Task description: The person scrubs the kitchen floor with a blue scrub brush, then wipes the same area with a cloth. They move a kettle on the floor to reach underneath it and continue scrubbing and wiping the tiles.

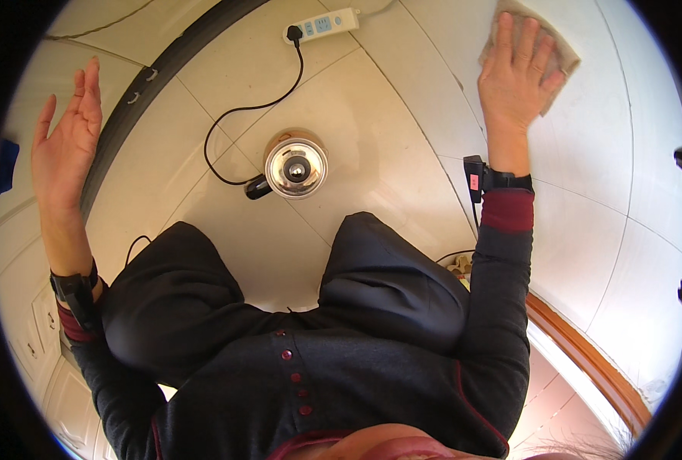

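My right hand [513,86] lies spread on a folded grey-brown cloth [560,54], pressing it flat against the white wall tiles at the upper right. At the left, my left hand [70,135] is raised with the palm showing and the fingers apart, holding nothing. Between the two hands, an electric kettle [312,172] with a shiny metal lid and a black handle stands on the beige floor tiles. A black cord [226,112] runs from near the kettle to a plug in a white power strip [347,20].
A dark curved edge with small metal hooks [106,126] passes behind my left hand. White cabinet doors [45,316] are at the lower left. A brown door frame [588,356] stands at the lower right. Something blue [6,167] shows at the far left.
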Tool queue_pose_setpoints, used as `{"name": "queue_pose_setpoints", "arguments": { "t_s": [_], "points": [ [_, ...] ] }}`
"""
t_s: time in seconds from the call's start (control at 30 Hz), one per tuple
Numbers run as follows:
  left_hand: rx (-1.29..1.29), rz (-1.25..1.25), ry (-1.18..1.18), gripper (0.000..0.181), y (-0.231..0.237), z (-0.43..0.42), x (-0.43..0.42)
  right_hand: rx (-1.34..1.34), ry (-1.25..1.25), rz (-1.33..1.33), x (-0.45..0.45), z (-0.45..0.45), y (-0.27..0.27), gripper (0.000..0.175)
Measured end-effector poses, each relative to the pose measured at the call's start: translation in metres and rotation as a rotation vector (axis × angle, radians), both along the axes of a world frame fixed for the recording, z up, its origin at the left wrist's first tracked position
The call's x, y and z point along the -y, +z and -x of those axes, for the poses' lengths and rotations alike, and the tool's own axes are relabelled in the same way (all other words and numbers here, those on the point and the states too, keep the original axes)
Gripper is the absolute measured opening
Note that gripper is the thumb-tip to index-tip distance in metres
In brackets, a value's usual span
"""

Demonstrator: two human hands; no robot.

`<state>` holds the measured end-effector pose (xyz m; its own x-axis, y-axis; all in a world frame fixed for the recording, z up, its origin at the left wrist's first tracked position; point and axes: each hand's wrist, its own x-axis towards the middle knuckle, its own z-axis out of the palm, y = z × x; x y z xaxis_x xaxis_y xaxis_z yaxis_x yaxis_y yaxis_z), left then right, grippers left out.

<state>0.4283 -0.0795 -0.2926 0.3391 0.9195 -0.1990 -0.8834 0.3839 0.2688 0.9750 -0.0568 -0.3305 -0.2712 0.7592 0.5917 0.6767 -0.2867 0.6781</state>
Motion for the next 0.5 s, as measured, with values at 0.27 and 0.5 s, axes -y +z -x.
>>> {"name": "queue_pose_setpoints", "arguments": {
  "t_s": [0.27, 0.5],
  "points": [
    [-0.015, 0.002, -0.019, 0.043, -0.006, -0.002, -0.003, -0.051, 0.298, 0.489, -0.027, 0.013, -0.094, 0.060],
    [-0.088, 0.043, 0.067, 0.046, -0.005, 0.016, 0.009, 0.062, 0.306, 0.649, -0.067, 0.045, -0.131, 0.059]
  ]
}}
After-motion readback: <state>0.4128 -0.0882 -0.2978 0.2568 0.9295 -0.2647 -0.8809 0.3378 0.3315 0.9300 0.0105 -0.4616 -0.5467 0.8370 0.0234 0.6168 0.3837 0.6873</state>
